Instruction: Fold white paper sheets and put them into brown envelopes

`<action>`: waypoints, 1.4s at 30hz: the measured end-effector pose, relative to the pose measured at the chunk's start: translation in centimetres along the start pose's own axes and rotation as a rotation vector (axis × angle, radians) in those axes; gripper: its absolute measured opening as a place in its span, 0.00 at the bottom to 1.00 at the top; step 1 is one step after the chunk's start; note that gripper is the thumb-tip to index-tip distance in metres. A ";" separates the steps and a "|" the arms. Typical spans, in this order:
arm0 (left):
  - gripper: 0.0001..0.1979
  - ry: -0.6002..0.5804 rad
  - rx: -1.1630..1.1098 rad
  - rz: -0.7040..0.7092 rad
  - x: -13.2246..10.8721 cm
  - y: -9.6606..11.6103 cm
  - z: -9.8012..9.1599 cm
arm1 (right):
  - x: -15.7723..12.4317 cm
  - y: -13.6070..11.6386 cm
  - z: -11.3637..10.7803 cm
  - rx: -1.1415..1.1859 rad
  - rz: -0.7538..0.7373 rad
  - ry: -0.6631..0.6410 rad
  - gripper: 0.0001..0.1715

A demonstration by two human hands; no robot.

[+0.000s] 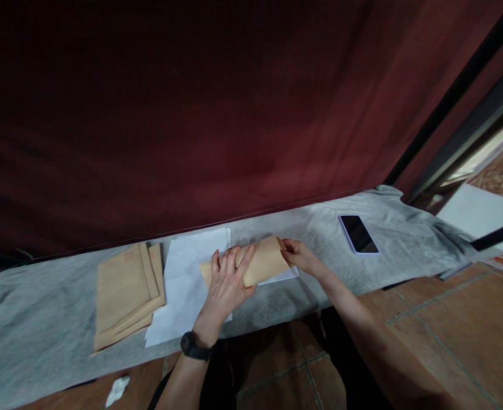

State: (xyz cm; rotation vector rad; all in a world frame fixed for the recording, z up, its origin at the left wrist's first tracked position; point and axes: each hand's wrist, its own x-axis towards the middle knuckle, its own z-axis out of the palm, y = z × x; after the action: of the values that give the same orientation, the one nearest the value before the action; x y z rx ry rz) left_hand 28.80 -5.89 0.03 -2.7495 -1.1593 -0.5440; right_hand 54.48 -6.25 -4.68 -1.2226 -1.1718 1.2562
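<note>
A brown paper envelope (263, 265) is bent upward over white sheets on the grey cloth. My left hand (228, 280), with a black watch on its wrist, lies across its left part. The index finger rests on top and the thumb is at the near edge, holding it, while the other fingers are spread. At the right end, my right hand (296, 255) is closed on the envelope's edge, its fingertips partly hidden by the paper. White paper sheets (177, 299) lie under and left of my left hand. A corner of white paper (282, 277) shows beneath the envelope.
A stack of brown envelopes (121, 287) lies at the left. A phone (359, 234) with a pale purple edge lies at the right. Grey cloth (33, 324) covers the narrow bench against a dark red curtain (243, 125). A crumpled white tissue (117, 390) lies on the tiled floor.
</note>
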 end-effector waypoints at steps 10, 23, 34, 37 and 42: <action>0.51 -0.028 -0.059 -0.057 0.0 -0.1 1.5 | -2.0 -1.9 -0.9 0.146 -0.036 0.040 0.17; 0.47 -0.104 -0.098 0.065 -0.2 0.4 1.6 | -3.0 -2.1 -1.1 -0.023 0.044 -0.272 0.14; 0.49 -0.094 -0.309 -0.003 -0.4 0.1 1.7 | -2.3 -1.2 -0.3 -0.033 0.204 -0.114 0.25; 0.49 -0.107 -0.215 -0.013 -0.4 0.0 1.4 | -2.2 -1.2 -0.3 -0.088 0.161 -0.086 0.23; 0.51 -0.120 -0.047 -0.003 -0.3 0.1 0.9 | -1.4 0.0 -0.7 -0.018 0.079 0.059 0.31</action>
State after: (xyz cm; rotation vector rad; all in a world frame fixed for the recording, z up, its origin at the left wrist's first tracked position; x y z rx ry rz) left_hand 28.92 -5.93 -0.92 -2.8564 -1.1908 -0.4166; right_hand 55.20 -7.67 -4.66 -1.3212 -1.1036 1.2618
